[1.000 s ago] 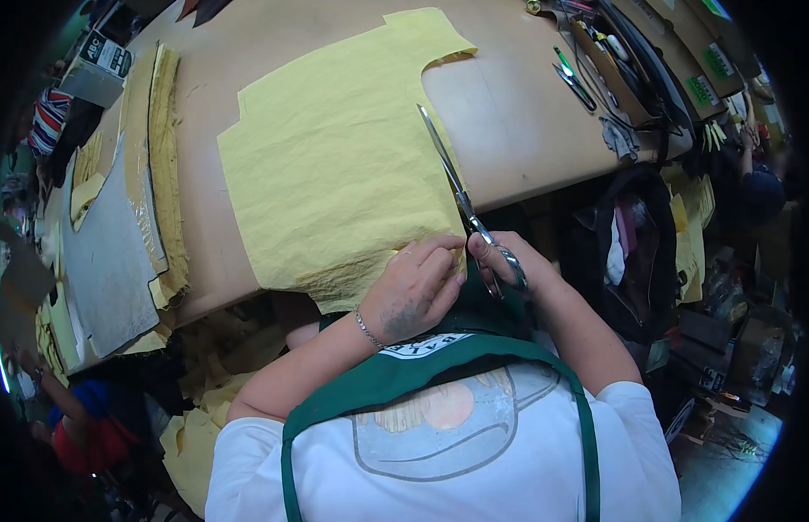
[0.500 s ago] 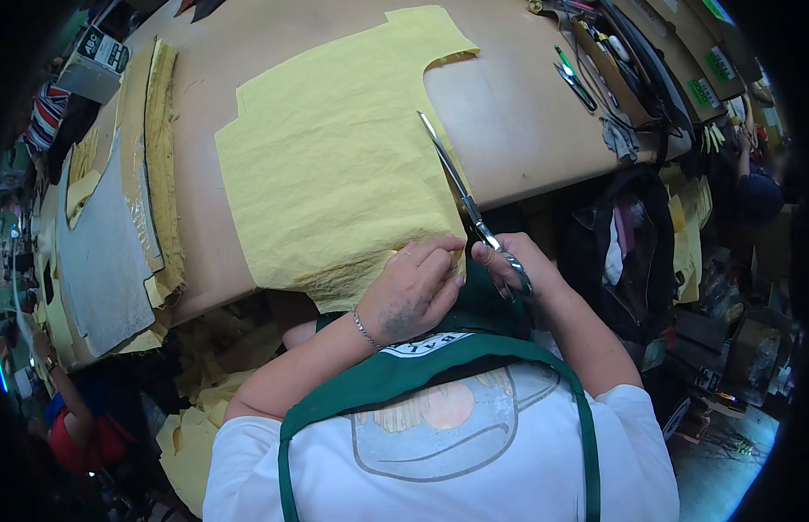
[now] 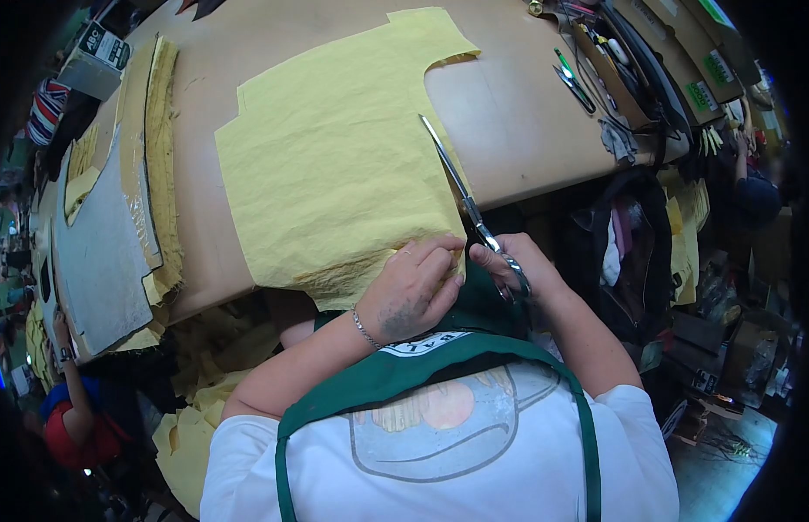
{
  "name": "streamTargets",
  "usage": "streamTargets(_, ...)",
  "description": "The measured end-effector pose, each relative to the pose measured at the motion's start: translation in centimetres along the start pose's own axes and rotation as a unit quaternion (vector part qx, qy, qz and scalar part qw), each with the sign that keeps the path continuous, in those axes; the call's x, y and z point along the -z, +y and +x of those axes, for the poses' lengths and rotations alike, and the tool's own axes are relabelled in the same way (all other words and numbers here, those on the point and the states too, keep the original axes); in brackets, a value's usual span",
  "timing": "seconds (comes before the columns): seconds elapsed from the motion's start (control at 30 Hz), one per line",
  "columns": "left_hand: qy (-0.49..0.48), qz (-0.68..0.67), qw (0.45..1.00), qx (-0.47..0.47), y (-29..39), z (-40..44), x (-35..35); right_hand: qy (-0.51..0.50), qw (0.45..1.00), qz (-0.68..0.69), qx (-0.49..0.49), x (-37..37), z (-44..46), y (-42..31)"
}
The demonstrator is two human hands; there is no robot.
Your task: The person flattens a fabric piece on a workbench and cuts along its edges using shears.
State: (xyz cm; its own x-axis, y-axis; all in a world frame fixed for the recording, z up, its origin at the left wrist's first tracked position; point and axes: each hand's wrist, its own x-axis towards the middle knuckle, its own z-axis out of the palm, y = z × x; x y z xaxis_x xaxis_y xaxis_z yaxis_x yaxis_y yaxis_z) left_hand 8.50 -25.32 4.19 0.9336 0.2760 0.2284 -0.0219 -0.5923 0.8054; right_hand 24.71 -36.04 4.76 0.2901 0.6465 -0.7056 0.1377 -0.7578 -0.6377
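A large yellow fabric piece lies over the table's edge, its near end bunched up and hanging toward my apron. My left hand pinches the fabric's lower right corner, fingers bent together. In my right hand is a pair of metal scissors, thumb and fingers in the handle loops. The long blades point up and away, lying along the fabric's right edge, with a narrow strip of yellow showing to their right. Both hands are close together in front of my green apron.
Grey cardboard templates and a yellow fabric stack lie on the left of the table. Thread snips and a tool box are at the right. A dark bag hangs below. A co-worker in red is at the left.
My hands, the scissors and the fabric stay almost where they were. At the left, the co-worker's arm has moved up toward the table's edge.
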Motion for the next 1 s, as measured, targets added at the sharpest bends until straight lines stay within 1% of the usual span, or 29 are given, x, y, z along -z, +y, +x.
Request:
streamTargets(0.1,-0.006,-0.008,1.0,0.003,0.1,-0.1,0.0,-0.008,0.999,0.02,0.028,-0.2,0.1,0.3)
streamTargets(0.2,-0.015,-0.009,1.0,-0.019,0.4,0.0,0.0,-0.03,0.997,0.062,0.04,0.0,0.7,-0.6)
streamTargets(0.27,-0.016,-0.005,0.999,-0.048,0.6,0.1,-0.1,-0.04,0.997,0.052,0.041,0.2,1.3,-1.4)
streamTargets(0.4,-0.015,-0.012,0.999,-0.051,0.7,-0.2,-0.2,-0.05,0.996,0.06,0.036,0.4,2.2,-1.4)
streamTargets(0.8,-0.027,-0.013,0.999,-0.043,0.8,-0.5,0.1,-0.002,0.999,0.032,0.026,0.4,1.7,-1.0)
streamTargets(1.0,-0.031,-0.016,0.998,-0.043,0.7,-0.5,0.1,0.0,0.999,0.032,0.02,0.4,1.4,-1.0)
